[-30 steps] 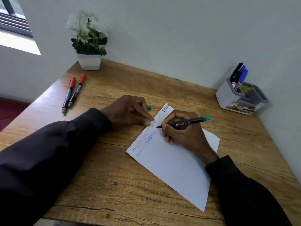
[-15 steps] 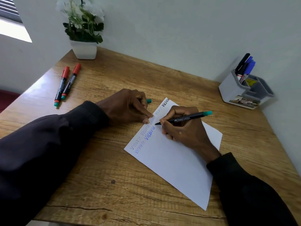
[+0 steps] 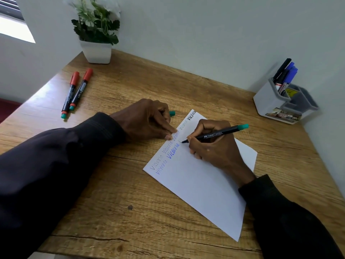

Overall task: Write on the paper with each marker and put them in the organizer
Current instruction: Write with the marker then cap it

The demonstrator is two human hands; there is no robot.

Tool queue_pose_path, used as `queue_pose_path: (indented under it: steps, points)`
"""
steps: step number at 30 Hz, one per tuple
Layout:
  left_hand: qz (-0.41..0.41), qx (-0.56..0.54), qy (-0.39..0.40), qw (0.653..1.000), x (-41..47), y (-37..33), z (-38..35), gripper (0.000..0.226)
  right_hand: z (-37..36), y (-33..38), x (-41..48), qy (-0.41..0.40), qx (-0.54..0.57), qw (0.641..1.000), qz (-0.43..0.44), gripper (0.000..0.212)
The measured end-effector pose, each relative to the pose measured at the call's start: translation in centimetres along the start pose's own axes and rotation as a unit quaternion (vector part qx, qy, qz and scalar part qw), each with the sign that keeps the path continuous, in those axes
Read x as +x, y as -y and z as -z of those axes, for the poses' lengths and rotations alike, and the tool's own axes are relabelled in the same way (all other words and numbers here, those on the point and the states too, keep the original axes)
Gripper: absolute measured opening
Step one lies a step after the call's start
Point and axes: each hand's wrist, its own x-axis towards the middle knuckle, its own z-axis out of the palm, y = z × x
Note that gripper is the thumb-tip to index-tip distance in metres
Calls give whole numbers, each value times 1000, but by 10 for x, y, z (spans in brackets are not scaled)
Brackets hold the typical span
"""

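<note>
Head view: the right hand, at the centre of the frame, pinches a black Faber-Castell marker between thumb and forefingers. The marker's tip touches the white paper just right of a blue "Victoria", and its teal end points to the right. The heel of this hand rests on the sheet.

The left hand, just left of centre, has its fingers curled, and two fingertips press on the paper's left edge. A teal cap pokes out from under its curled fingers on the far side. Two rows of handwritten words run along that edge of the paper.

The sheet lies askew on a wooden table. Two red-capped markers lie side by side at the upper left, below a potted plant in a white pot. A grey-and-white organizer stands at the upper right against the wall and holds black and blue markers upright in its back compartment.
</note>
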Motion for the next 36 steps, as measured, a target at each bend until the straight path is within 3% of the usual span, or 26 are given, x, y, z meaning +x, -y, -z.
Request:
queue_pose_path:
  steps: [36]
  points:
    - [0,-3,6,1000,-1,-2,1,38,-3,-1,-1,-53,21,998,-37,25]
